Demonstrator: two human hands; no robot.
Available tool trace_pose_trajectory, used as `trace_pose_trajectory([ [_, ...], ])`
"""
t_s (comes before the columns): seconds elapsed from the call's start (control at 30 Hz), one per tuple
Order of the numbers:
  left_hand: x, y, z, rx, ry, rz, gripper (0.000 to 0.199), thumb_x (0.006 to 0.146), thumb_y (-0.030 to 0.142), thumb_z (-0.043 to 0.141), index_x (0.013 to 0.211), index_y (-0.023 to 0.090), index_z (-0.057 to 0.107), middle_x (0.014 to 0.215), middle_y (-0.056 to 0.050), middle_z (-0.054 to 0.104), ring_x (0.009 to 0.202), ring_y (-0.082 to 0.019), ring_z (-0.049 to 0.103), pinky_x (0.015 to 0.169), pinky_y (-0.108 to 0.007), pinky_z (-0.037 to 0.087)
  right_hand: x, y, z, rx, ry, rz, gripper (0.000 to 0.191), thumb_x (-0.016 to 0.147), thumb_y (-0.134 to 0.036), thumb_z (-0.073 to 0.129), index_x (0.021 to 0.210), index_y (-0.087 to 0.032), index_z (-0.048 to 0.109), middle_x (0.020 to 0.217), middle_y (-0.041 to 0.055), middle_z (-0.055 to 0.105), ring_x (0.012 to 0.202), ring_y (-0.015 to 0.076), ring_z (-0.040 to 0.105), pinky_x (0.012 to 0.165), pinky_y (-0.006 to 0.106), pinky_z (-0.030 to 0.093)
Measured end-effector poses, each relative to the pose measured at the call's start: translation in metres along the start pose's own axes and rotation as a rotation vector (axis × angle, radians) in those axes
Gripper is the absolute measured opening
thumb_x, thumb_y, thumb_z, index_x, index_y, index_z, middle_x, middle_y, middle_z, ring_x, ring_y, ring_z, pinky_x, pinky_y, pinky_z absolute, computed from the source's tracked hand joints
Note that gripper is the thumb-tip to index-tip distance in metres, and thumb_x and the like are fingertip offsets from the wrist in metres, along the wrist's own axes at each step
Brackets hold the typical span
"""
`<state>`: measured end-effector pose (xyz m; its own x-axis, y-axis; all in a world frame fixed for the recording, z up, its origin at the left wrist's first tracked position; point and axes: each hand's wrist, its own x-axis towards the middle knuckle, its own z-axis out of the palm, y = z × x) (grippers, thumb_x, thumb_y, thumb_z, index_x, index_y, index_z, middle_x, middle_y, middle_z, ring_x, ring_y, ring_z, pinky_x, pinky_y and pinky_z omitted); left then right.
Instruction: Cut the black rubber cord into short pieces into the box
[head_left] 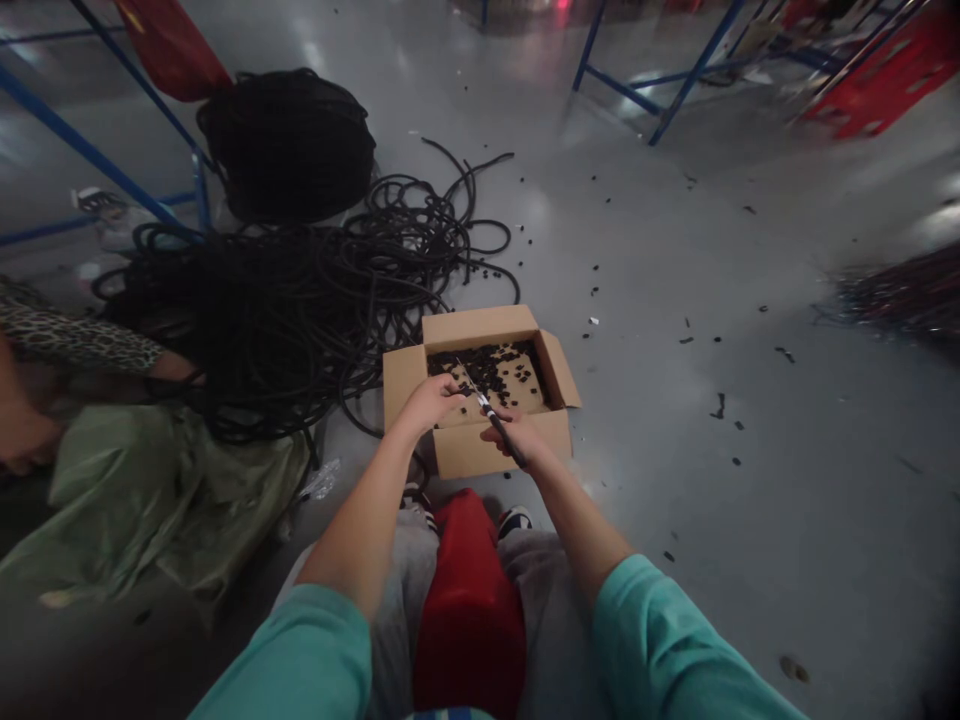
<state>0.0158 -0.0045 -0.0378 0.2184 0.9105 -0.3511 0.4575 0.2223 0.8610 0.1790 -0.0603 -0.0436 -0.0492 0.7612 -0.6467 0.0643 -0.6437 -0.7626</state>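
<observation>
Below me on the floor sits an open cardboard box (501, 447) with small black pieces (487, 368) scattered inside. Over its near left part, my left hand (433, 402) pinches a small dark piece between thumb and fingers. Scissors (499, 422) with dark handles are gripped in my right hand (517, 440), their blades pointing up and left towards my left fingertips. The blades lie close to the dark piece; whether they touch it cannot be made out.
Tangled black cord (300, 300) spreads left of the box, below a large black coil (289, 145). A person's hand (26, 435) and green sheeting (157, 500) are at left. Blue metal frames (634, 95) stand beyond; black scraps dot the floor (660, 380).
</observation>
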Motion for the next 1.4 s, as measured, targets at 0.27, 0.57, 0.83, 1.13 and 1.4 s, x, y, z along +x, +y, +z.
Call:
trace_pose_trajectory([
  [0.27,-0.007,0.015,-0.006,-0.083,0.038,0.016,0.012,0.058,0.018,0.060,0.064,0.015,0.051,0.056,0.004,0.051,0.053,-0.007,0.044,0.052,-0.020,0.032,0.005,0.003,-0.013,0.270,-0.038,0.084,0.050,0.046,-0.020,0.058,0.096,-0.017,0.050,0.044,-0.0091,0.041,0.037,0.0066,0.038,0.036,0.018,0.025],
  [0.57,-0.003,0.012,-0.008,-0.380,0.114,-0.121,0.015,0.059,0.010,0.059,0.071,0.014,0.051,0.058,0.005,0.051,0.045,-0.004,0.041,0.048,-0.020,0.032,-0.002,-0.002,-0.014,0.373,-0.213,0.109,0.050,0.051,-0.020,0.058,0.100,-0.020,0.049,0.068,-0.0006,0.060,0.058,0.0114,0.054,0.055,0.024,0.041],
  [0.83,-0.001,0.005,-0.008,-0.391,0.149,-0.109,0.021,0.057,0.017,0.066,0.069,0.013,0.050,0.049,0.005,0.052,0.043,-0.006,0.045,0.048,-0.021,0.034,-0.006,-0.007,-0.011,0.055,-0.323,-0.067,0.056,0.045,-0.014,0.060,0.101,-0.018,0.057,0.070,-0.0009,0.058,0.063,0.0119,0.049,0.052,0.021,0.034],
  [1.13,-0.004,0.006,-0.005,-0.370,0.026,-0.081,0.019,0.055,0.011,0.065,0.064,0.013,0.049,0.047,0.006,0.051,0.040,-0.005,0.043,0.045,-0.020,0.032,-0.010,-0.014,-0.010,-0.090,-0.301,-0.074,0.059,0.046,-0.010,0.058,0.105,-0.016,0.057,0.065,-0.0037,0.054,0.060,0.0101,0.046,0.054,0.022,0.033],
  [1.4,-0.005,0.009,-0.005,-0.309,0.032,-0.097,0.017,0.056,0.015,0.066,0.066,0.012,0.053,0.048,0.005,0.051,0.042,-0.005,0.042,0.045,-0.020,0.032,-0.010,-0.013,-0.008,-0.060,-0.270,-0.110,0.057,0.046,-0.008,0.055,0.103,-0.014,0.059,0.052,-0.0076,0.045,0.050,0.0063,0.038,0.048,0.020,0.028],
])
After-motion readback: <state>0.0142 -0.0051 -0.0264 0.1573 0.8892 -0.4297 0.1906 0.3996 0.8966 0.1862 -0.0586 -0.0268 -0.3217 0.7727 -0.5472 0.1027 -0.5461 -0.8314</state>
